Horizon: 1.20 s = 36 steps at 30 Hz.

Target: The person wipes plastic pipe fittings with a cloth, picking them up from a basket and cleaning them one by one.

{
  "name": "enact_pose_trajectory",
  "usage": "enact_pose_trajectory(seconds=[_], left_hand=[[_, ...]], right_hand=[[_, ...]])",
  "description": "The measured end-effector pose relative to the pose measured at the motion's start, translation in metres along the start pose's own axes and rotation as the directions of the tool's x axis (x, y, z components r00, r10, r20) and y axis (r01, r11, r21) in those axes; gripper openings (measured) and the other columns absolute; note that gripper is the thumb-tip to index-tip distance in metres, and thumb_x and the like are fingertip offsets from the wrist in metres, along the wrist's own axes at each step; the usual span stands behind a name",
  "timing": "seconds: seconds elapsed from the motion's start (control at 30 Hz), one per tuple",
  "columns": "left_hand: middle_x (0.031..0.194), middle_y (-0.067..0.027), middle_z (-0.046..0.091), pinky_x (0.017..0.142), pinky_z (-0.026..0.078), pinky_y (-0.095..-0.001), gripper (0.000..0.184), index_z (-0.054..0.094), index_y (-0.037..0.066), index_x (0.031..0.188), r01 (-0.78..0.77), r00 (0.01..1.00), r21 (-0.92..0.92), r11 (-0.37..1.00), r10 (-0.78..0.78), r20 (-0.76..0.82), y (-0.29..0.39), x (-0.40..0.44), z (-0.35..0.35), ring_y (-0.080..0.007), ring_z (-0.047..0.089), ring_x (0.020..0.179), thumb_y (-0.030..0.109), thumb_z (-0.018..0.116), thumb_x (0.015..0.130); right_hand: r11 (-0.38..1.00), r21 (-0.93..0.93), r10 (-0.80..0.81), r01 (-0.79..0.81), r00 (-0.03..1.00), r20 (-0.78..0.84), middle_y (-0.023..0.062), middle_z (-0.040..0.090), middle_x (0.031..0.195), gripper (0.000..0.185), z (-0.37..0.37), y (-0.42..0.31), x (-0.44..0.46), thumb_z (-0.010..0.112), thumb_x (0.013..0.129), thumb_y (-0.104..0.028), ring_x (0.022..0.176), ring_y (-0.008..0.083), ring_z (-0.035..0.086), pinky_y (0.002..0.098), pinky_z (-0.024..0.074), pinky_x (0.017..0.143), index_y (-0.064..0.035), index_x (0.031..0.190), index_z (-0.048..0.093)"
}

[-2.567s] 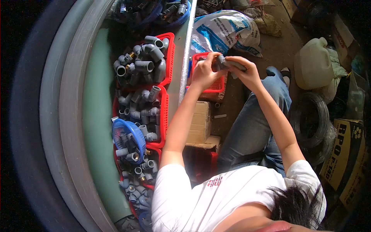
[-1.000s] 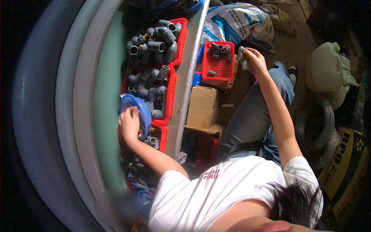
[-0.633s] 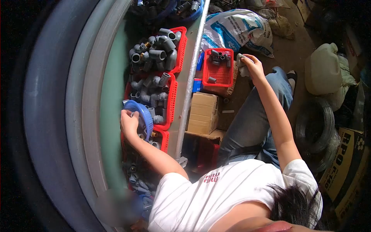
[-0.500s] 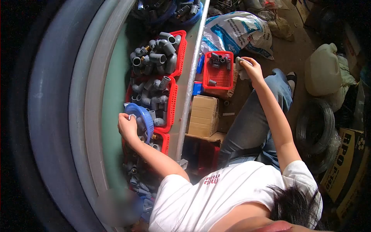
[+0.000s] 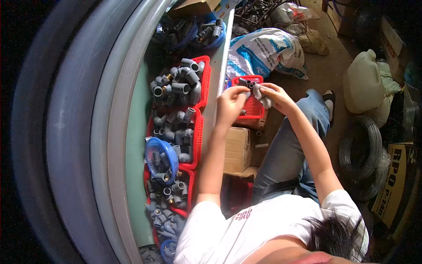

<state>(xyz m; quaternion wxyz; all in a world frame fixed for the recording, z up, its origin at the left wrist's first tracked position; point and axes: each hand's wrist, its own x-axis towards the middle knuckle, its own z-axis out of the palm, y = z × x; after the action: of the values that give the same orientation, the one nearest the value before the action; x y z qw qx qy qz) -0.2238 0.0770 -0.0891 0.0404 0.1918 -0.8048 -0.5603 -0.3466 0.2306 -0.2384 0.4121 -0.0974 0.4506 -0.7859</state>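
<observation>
My right hand (image 5: 279, 99) is closed on a crumpled grey cloth (image 5: 264, 100) above a small red basket (image 5: 254, 110). Close by on the left, my left hand (image 5: 231, 104) is held up with its fingers pinched. A small greyish bit shows at its fingertips, too small to name, very near the cloth. Dark grey pipe fittings (image 5: 244, 82) lie in the small red basket under both hands, which partly hide it.
Along the shelf to the left stand larger red baskets (image 5: 198, 136) full of grey fittings, with a blue basket (image 5: 175, 152) resting on top. A cardboard box (image 5: 237, 149) sits below the small basket. Sacks (image 5: 268, 52), a jerrycan (image 5: 363, 81) and a wire coil (image 5: 345, 145) lie on the floor.
My left hand has moved from the blue basket on the shelf rightward to beside my right hand. The right hand, still holding the cloth, has come slightly lower and left. The view has shifted.
</observation>
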Motion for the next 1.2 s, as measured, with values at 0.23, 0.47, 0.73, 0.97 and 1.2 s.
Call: enact_pose_trajectory(seconds=[0.23,0.47,0.73,0.97,1.2], left_hand=[[0.145,-0.0187,0.05,0.097,0.051,-0.0349,0.041,0.068,0.009,0.124,-0.37,0.91,0.172,0.913,0.32,0.264,-0.074,0.06,0.048,-0.025,0.062,0.117,0.004,0.06,0.084],[0.139,-0.008,0.054,0.098,0.049,-0.0315,0.062,0.048,0.003,0.144,-0.095,0.845,-0.288,0.953,0.23,0.482,-0.086,0.08,0.009,-0.0163,0.059,0.117,-0.003,0.064,0.084],[0.119,-0.0105,0.064,0.092,0.053,-0.0322,0.06,0.054,0.0,0.133,-0.113,0.92,0.01,0.994,0.101,0.378,-0.099,0.105,0.003,-0.0154,0.063,0.107,0.008,0.08,0.08],[0.116,-0.0141,0.068,0.093,0.052,-0.0349,0.06,0.065,0.002,0.121,-0.306,0.923,0.316,0.898,0.199,0.329,-0.072,0.082,0.012,-0.0212,0.066,0.107,0.023,0.086,0.069],[0.113,-0.0094,0.061,0.084,0.055,-0.0431,0.056,0.064,0.013,0.117,-0.417,0.903,0.556,0.719,0.399,0.161,-0.087,0.089,0.012,-0.0314,0.065,0.101,0.037,0.083,0.07]], right_hand=[[0.999,0.031,0.02,-0.012,0.967,-0.252,0.0108,0.068,0.108,0.042,-0.004,-0.009,-0.002,0.069,0.092,-0.022,0.09,0.0169,0.069,0.0292,0.058,0.073,-0.0001,0.126,0.059],[0.984,-0.162,-0.095,0.074,0.987,-0.126,0.0106,0.07,0.109,0.042,-0.006,-0.008,0.013,0.072,0.089,-0.021,0.094,0.0151,0.067,0.0279,0.0542,0.081,0.0011,0.123,0.062],[0.757,-0.558,-0.392,0.339,0.919,0.026,0.0078,0.071,0.109,0.026,0.01,-0.023,0.012,0.07,0.088,-0.002,0.102,0.0114,0.065,0.0267,0.0511,0.092,0.0005,0.114,0.067],[0.441,-0.736,-0.595,0.514,0.781,0.189,0.0105,0.07,0.11,0.029,-0.001,-0.024,0.012,0.069,0.082,0.005,0.102,0.0186,0.067,0.0308,0.0528,0.09,-0.0017,0.11,0.07],[0.483,-0.707,-0.472,0.516,0.834,0.286,0.0127,0.071,0.109,0.033,0.013,-0.026,-0.003,0.065,0.077,0.011,0.101,0.0211,0.069,0.0322,0.0539,0.089,-0.0013,0.107,0.071]])
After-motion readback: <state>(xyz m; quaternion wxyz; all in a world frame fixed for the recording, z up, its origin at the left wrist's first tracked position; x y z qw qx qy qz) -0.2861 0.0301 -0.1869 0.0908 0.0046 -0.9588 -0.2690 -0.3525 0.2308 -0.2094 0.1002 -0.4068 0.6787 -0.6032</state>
